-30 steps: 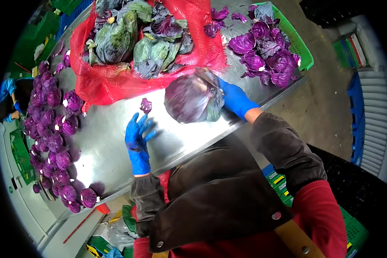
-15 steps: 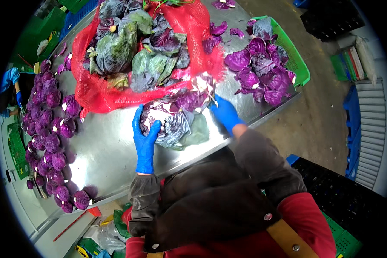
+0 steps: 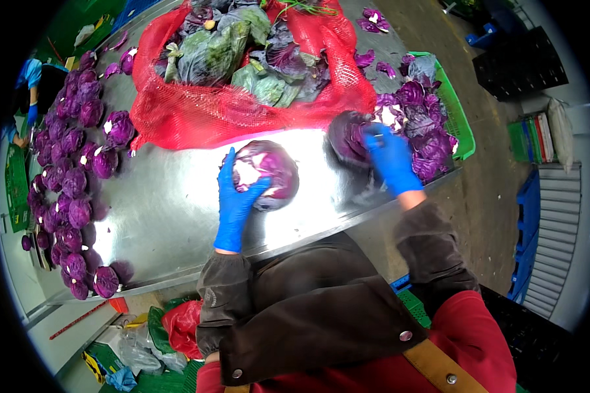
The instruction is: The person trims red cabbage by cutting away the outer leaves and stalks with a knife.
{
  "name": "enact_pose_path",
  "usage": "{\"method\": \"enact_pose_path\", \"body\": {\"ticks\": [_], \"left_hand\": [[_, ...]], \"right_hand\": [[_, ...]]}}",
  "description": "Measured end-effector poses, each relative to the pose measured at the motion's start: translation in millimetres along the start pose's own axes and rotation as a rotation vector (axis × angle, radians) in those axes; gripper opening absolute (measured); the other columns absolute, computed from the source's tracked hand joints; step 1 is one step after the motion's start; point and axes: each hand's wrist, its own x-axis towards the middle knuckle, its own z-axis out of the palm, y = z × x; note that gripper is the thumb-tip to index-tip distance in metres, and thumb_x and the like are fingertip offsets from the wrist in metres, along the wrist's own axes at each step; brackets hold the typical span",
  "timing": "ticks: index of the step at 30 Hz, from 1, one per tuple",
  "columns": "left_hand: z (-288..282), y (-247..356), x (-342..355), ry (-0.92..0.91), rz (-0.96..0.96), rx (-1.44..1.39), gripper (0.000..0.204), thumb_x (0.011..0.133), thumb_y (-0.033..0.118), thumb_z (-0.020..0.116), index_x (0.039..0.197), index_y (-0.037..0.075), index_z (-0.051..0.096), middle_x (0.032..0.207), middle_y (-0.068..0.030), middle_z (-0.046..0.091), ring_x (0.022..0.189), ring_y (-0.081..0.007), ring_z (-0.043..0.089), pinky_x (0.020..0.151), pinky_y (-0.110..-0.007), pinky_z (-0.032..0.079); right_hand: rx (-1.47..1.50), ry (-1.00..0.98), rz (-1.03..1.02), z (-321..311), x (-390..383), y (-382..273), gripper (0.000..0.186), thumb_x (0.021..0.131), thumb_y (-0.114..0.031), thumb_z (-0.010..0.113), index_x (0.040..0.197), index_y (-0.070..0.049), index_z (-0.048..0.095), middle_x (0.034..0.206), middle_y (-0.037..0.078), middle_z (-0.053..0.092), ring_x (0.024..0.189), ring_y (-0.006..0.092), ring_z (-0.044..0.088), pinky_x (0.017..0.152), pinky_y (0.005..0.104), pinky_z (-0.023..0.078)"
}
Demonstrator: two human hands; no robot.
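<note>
A trimmed red cabbage (image 3: pixel 278 171) rests on the metal table, its pale cut stem end facing up. My left hand (image 3: pixel 237 203) wraps round its left side, thumb across the front. Farther right, my right hand (image 3: pixel 393 159) is closed at a dark, loose outer cabbage leaf (image 3: pixel 349 139), which is smeared by motion. Whether that hand also holds a tool, I cannot make out. Beyond it lies a pile of purple leaves (image 3: pixel 427 154) at a green crate (image 3: pixel 457 118). A red mesh sack (image 3: pixel 196 116), opened out, holds untrimmed cabbages (image 3: pixel 213 56) with green-grey leaves.
Many small trimmed red cabbages (image 3: pixel 74 183) cover the left side of the metal table (image 3: pixel 157 216). Past them, another person's gloved hand (image 3: pixel 32 114) shows at the far left. Black crates (image 3: pixel 521 65) and blue crates (image 3: pixel 526 216) stand on the right.
My right hand has moved right, toward the leaf pile, with the outer leaf pulled away from the cabbage. The cabbage under my left hand now shows a smooth purple surface.
</note>
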Motion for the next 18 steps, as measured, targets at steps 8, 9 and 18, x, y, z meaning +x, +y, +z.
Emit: {"method": "enact_pose_path", "body": {"ticks": [8, 9, 18], "left_hand": [[71, 31, -23, 0.091, 0.303, 0.560, 0.126, 0.053, 0.040, 0.093, 0.151, 0.003, 0.023, 0.150, -0.0324, 0.026, 0.136, -0.0473, 0.031, 0.110, -0.052, 0.032], [75, 34, -20, 0.078, 0.276, 0.567, 0.127, 0.054, 0.040, 0.093, 0.151, 0.003, 0.021, 0.150, -0.0327, 0.025, 0.137, -0.0476, 0.030, 0.111, -0.052, 0.031], [82, 36, -13, 0.048, 0.220, 0.541, 0.115, 0.057, 0.030, 0.094, 0.148, 0.002, 0.030, 0.148, -0.0215, 0.033, 0.137, -0.0386, 0.034, 0.113, -0.045, 0.031]], "right_hand": [[0.213, -0.222, -0.256, 72, -32, -35, 0.059, 0.092, -0.048, 0.058, 0.137, -0.009, 0.053, 0.109, 0.024, 0.066, 0.098, 0.0381, 0.065, 0.080, 0.0439, 0.051], [0.162, -0.238, -0.224, 67, -31, -38, 0.060, 0.093, -0.048, 0.058, 0.138, -0.009, 0.052, 0.109, 0.024, 0.066, 0.096, 0.0389, 0.065, 0.080, 0.0438, 0.051], [-0.032, -0.297, -0.047, 68, -29, -37, 0.051, 0.100, -0.045, 0.040, 0.141, -0.015, 0.046, 0.098, 0.025, 0.066, 0.087, 0.0430, 0.064, 0.077, 0.0492, 0.050]]}}
